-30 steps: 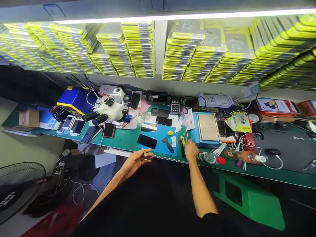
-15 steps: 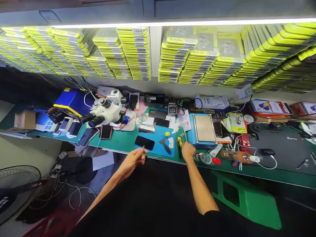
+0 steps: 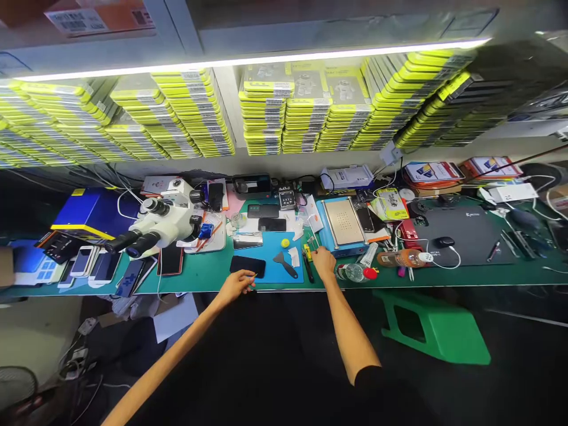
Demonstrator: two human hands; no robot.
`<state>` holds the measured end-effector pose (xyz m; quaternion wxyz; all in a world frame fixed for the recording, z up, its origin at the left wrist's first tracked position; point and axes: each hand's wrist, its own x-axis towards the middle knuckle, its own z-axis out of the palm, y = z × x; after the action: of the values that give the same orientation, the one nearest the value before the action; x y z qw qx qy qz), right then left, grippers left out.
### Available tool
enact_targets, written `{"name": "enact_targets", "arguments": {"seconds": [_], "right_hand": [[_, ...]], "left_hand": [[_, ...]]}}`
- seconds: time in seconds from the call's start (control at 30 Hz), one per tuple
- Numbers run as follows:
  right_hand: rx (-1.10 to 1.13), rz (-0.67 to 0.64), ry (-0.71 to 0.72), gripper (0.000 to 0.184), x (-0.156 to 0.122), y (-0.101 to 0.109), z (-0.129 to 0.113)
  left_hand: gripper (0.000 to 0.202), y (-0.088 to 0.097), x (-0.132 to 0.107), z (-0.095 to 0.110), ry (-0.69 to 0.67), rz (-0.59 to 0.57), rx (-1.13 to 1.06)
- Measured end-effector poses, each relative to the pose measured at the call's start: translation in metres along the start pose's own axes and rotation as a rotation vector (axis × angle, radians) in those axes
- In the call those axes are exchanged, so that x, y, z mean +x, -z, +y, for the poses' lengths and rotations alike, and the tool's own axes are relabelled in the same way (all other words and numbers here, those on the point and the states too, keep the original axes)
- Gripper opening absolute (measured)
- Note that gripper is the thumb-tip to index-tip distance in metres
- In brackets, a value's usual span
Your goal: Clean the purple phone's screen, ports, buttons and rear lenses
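Head view: the left hand [image 3: 238,285] is hanging at the front edge of the bench [image 3: 208,277], its grip pinched together on a thin gold tool [image 3: 255,275]. Its fingers are overlapping the near edge of a black phone [image 3: 247,263]; whether they are touching it cannot be told. The phone is lying flat, its dark face upward, on the front left part of a blue mat [image 3: 268,251]. The right hand [image 3: 323,262] is holding its grip closed on a slim metal tool [image 3: 316,241], just left of a heating plate [image 3: 344,222]; whether this tool is being taken up or set down cannot be told from its pose.

As for progress, both hands are already holding something, and the phone is lying within the left hand's reach. It is looking whole from above, with no part visibly lifted, so the handling is seemingly standing at an early point, and most of it is probably remaining. A dark scraper [image 3: 284,265] is lying untouched on the mat, near a yellow ball [image 3: 284,242] and a white scrap [image 3: 293,256]. Beside the mat, a black pen [image 3: 307,269] is also lying unheld.
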<state>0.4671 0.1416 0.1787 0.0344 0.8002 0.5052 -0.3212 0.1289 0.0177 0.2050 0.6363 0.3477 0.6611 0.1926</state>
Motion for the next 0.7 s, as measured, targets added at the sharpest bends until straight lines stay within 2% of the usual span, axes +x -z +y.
{"name": "enact_targets", "arguments": {"seconds": [0.1,0.2,0.33,0.47,0.53,0.6,0.7], "right_hand": [[0.322,-0.046,-0.001,0.044,-0.012,0.008,0.006],[0.665,-0.123,0.046,0.043,-0.043,0.007,0.018],[1.083,-0.201,0.127,0.042,-0.11,-0.007,0.029],[1.354,-0.183,0.175,0.044,-0.179,-0.02,0.022],[1.417,-0.139,0.176,0.044,-0.205,-0.025,0.012],[1.434,-0.087,0.168,0.042,-0.225,-0.031,-0.001],[1.403,-0.026,0.16,0.039,-0.245,-0.043,-0.02]], "left_hand": [[0.042,0.003,0.031,0.013,0.019,0.027,0.127],[0.043,0.004,0.057,0.025,-0.007,0.056,0.219],[0.043,0.004,0.086,0.037,-0.077,0.087,0.301],[0.042,0.004,0.107,0.042,-0.15,0.106,0.339],[0.042,0.004,0.108,0.037,-0.175,0.111,0.343],[0.043,0.006,0.098,0.022,-0.185,0.101,0.341],[0.042,0.013,0.058,-0.023,-0.158,0.03,0.342]]}}
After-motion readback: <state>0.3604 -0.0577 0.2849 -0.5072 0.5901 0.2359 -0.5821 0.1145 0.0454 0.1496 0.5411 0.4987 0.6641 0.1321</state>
